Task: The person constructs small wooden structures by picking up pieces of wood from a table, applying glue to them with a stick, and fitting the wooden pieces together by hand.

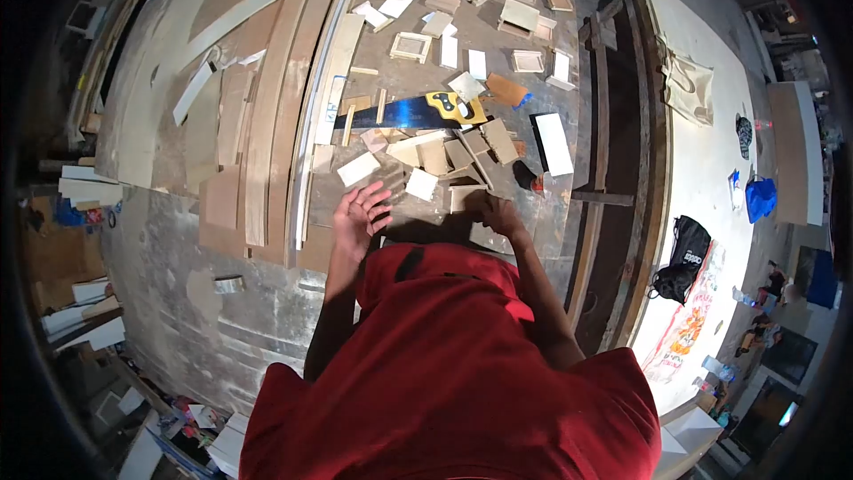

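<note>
My left hand (361,215) is raised near the bench's front edge, palm up, fingers spread and holding nothing. Just beyond it lie a white rectangular piece (358,170) and a smaller white square (421,184). My right hand (503,217) is closed at the right side of a small wooden box piece (464,199) with raised edges, gripping it; the fingertips are partly hidden. Ahead of both hands is a heap of thin wooden pieces (434,158). A handsaw (455,108) with a yellow handle and dark blade lies behind this heap.
Several small wooden boxes (410,45) are scattered at the back. Long planks (277,116) lie on the left, with a tape roll (229,284) nearer me. A white panel (554,144) stands right of the heap. Beyond a gap, a pale table (702,169) holds a black bag (686,253).
</note>
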### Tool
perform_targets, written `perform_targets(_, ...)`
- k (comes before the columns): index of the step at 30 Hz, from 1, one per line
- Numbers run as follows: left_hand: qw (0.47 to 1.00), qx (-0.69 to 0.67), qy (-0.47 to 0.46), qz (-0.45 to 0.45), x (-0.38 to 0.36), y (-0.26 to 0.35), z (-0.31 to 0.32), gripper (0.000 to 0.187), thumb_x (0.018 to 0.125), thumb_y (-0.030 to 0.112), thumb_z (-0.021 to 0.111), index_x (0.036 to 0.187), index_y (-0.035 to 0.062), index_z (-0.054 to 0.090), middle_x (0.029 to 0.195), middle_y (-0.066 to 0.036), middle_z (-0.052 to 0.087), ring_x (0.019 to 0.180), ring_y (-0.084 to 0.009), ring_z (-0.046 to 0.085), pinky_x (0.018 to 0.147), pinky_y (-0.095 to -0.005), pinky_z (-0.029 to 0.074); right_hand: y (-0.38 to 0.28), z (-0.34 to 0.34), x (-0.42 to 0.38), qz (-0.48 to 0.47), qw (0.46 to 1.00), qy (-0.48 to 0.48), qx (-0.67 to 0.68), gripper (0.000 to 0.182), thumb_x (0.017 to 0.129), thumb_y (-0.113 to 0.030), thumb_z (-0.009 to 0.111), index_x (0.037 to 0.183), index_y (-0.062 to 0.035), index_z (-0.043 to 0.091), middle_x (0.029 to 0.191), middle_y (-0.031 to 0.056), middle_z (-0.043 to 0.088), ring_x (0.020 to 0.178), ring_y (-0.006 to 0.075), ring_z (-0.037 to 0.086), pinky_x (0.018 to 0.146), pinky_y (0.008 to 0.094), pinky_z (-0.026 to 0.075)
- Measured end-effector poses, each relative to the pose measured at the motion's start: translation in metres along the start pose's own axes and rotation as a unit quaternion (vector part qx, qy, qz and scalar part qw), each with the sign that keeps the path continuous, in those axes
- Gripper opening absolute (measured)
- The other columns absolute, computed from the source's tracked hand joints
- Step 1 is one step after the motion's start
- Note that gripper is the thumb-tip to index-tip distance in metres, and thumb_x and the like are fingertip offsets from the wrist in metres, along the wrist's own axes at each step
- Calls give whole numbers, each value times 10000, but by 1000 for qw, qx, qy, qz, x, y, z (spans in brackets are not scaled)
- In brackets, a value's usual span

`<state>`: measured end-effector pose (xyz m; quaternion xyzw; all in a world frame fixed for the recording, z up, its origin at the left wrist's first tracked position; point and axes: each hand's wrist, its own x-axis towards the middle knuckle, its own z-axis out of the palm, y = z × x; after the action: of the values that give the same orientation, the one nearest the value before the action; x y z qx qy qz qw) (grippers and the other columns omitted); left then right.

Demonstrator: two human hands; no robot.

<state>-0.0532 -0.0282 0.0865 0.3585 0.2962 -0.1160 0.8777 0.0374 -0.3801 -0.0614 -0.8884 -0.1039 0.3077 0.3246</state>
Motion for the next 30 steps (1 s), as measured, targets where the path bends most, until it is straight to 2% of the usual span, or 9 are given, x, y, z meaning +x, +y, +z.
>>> perform_targets(4,997,68,-12,-38,6,-21,0,605,980,507,427,1382,71,548,1211,-93,685,1013,-211,678,883,-400,553,-2,-7,0,-31,984,60,-165,495,928,-503,604,1134,-55,643,899,225,721,827,426,705,714,561,557)
perform_targets(7,991,120,-1,-58,9,-37,4,579,977,502,441,1354,84,579,1174,-75,691,950,-184,666,853,-356,537,-19,-18,-12,-20,972,123,-201,421,922,-457,631,1014,-47,657,846,211,715,801,429,699,693,548,555)
perform_targets(11,982,176,9,-65,7,-49,16,568,966,513,462,1318,93,611,1154,-60,686,894,-162,639,825,-335,520,-6,-40,-29,-34,982,145,-119,312,882,-382,682,973,-84,673,902,213,708,807,427,692,692,528,558)
perform_targets(13,979,193,25,-67,9,-55,19,569,960,519,472,1308,93,617,1156,-59,683,893,-161,632,822,-337,516,5,-43,-45,-15,973,171,-157,229,807,-295,740,979,-155,685,896,141,682,860,384,681,719,500,551)
perform_targets(21,965,254,64,-16,13,-62,64,491,929,476,577,1217,89,671,1068,-60,709,804,-136,624,719,-305,533,42,-36,-56,-64,971,202,-110,132,811,-230,713,887,-126,683,938,116,671,897,357,671,731,484,553)
perform_targets(24,948,311,66,-3,20,-67,81,378,929,340,651,1193,72,677,1042,-44,713,789,-108,623,703,-286,530,32,-53,-64,-102,968,200,-113,144,820,-227,727,904,-114,693,912,120,700,842,340,691,717,455,562)
perform_targets(26,922,372,-59,86,26,-74,90,285,932,159,691,1204,76,676,1003,-27,714,817,-85,633,676,-264,515,15,-74,-74,-45,993,111,17,137,854,-214,725,906,-90,703,874,135,730,770,309,715,687,406,568)
perform_targets(27,910,384,-111,110,32,-78,96,317,890,93,757,1198,62,688,1045,-34,719,853,-72,636,713,-247,514,15,-77,-77,-74,987,124,66,124,876,-161,734,923,-49,710,812,111,739,681,219,705,645,337,549)
perform_targets(30,860,460,-176,137,30,-83,139,324,877,124,790,1180,47,704,1061,-46,723,863,-73,638,748,-242,516,-37,-116,-100,-84,969,48,228,107,856,-118,737,924,-40,710,774,67,716,691,161,662,646,317,513)
